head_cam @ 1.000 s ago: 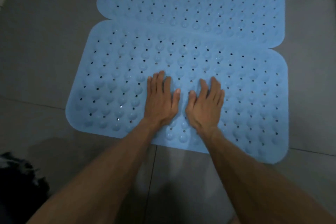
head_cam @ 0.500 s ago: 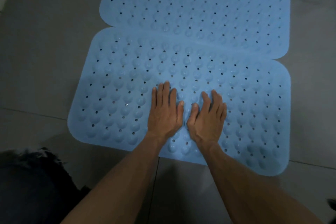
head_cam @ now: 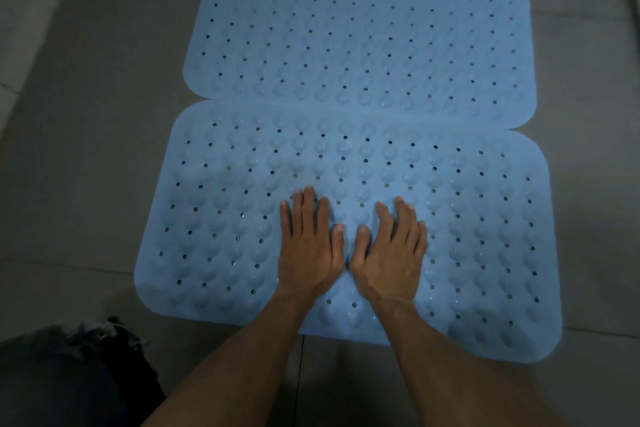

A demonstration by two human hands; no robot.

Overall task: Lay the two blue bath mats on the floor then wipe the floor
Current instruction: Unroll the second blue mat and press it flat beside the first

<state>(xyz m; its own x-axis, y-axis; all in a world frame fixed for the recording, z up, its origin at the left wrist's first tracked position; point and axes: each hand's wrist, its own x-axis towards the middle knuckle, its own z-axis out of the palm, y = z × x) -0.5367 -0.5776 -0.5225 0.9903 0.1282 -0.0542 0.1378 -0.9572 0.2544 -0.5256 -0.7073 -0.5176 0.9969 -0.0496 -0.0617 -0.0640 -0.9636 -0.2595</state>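
Two blue perforated bath mats lie flat on the grey tiled floor, long edges meeting. The far mat (head_cam: 360, 31) fills the upper middle. The near mat (head_cam: 214, 211) lies below it, its suction cups facing up. My left hand (head_cam: 308, 246) and my right hand (head_cam: 391, 253) press palm-down side by side on the near mat's lower middle, thumbs almost touching, fingers slightly spread. Neither hand holds anything.
A dark cloth or garment (head_cam: 72, 374) sits at the lower left on the floor. Grey floor tiles (head_cam: 86, 149) surround the mats, with a grout line running below the near mat. A paler raised edge (head_cam: 20, 38) runs along the far left.
Both hands have slid toward me on the near mat, staying flat. The view has tilted so more of the far mat and the dark cloth shows.
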